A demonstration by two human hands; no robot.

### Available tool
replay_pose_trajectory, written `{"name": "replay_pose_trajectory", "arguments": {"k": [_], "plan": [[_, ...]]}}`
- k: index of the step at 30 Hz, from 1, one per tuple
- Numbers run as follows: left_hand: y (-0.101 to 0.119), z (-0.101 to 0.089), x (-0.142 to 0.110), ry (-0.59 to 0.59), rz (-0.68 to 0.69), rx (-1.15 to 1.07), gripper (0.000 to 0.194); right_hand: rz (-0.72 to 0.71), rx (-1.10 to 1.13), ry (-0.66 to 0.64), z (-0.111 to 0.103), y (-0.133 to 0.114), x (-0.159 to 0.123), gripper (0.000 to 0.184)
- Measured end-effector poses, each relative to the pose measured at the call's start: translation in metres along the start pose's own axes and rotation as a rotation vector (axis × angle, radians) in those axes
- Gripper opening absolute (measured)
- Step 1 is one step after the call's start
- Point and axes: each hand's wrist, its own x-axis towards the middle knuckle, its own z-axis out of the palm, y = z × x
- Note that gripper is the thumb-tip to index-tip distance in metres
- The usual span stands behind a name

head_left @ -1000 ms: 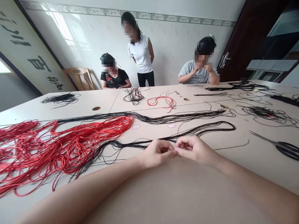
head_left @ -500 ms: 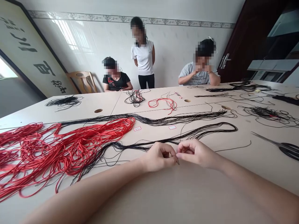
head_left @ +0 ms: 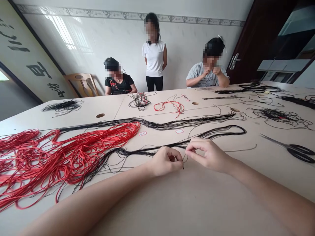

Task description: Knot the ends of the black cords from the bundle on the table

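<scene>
Thumb and fingers of my left hand [head_left: 166,163] are pinched on a thin black cord [head_left: 183,167], whose short end hangs just below the fingertips. A strand of it crosses the small gap to my right hand [head_left: 208,156]. There the thumb and forefinger are also closed on the cord, though the exact grip is small and partly hidden. Right behind both hands lies a long bundle of black cords [head_left: 140,153], folded into a loop at its right end. A large heap of red cord [head_left: 81,154] spreads beside my left forearm.
Black-handled scissors [head_left: 292,149] lie open at the right. A second black cord bundle [head_left: 157,126] runs behind, with small paper labels [head_left: 142,133] near it. Tangled black cords [head_left: 278,117] and a red cord [head_left: 169,105] lie farther back. Three people are across the table [head_left: 152,196].
My right hand has drawn away from my left, so a gap with cord across it now shows between the fingertips. The camera view has shifted slightly.
</scene>
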Motion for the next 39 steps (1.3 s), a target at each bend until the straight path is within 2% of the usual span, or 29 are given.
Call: {"name": "replay_pose_trajectory", "arguments": {"k": [5, 12, 23, 25, 29, 30, 33, 34, 35, 36, 39], "plan": [[0.002, -0.001, 0.003, -0.027, -0.002, -0.035, 0.013, -0.052, -0.025, 0.090, 0.002, -0.002, 0.001, 0.011], [0.002, 0.000, 0.002, -0.061, 0.031, -0.067, 0.012, -0.088, -0.035, 0.131, 0.003, -0.007, 0.001, 0.012], [0.003, 0.001, 0.002, -0.095, 0.010, -0.113, 0.010, -0.117, -0.042, 0.196, 0.003, -0.008, 0.002, 0.012], [0.004, 0.000, 0.002, -0.092, 0.006, -0.121, 0.010, -0.090, -0.013, 0.188, 0.002, -0.009, 0.001, 0.012], [0.008, -0.001, 0.002, -0.032, 0.028, -0.215, 0.011, 0.084, 0.107, 0.058, -0.004, -0.005, 0.000, 0.016], [0.009, -0.002, 0.003, -0.007, 0.046, -0.254, 0.011, 0.110, 0.108, 0.094, -0.006, -0.004, 0.000, 0.017], [0.010, -0.003, 0.004, 0.068, 0.096, -0.354, 0.011, 0.076, 0.034, 0.419, -0.011, -0.004, -0.003, 0.015], [0.009, -0.003, 0.004, 0.095, 0.100, -0.377, 0.012, 0.061, 0.022, 0.482, -0.013, -0.006, -0.004, 0.017], [0.008, -0.003, 0.005, 0.121, 0.100, -0.392, 0.012, 0.062, 0.033, 0.468, -0.013, -0.009, -0.005, 0.021], [0.007, -0.003, 0.005, 0.143, 0.099, -0.401, 0.012, 0.085, 0.066, 0.390, -0.013, -0.012, -0.007, 0.025], [0.005, -0.002, 0.006, 0.185, 0.102, -0.404, 0.013, 0.253, 0.220, 0.040, -0.007, -0.020, -0.009, 0.023]]}}
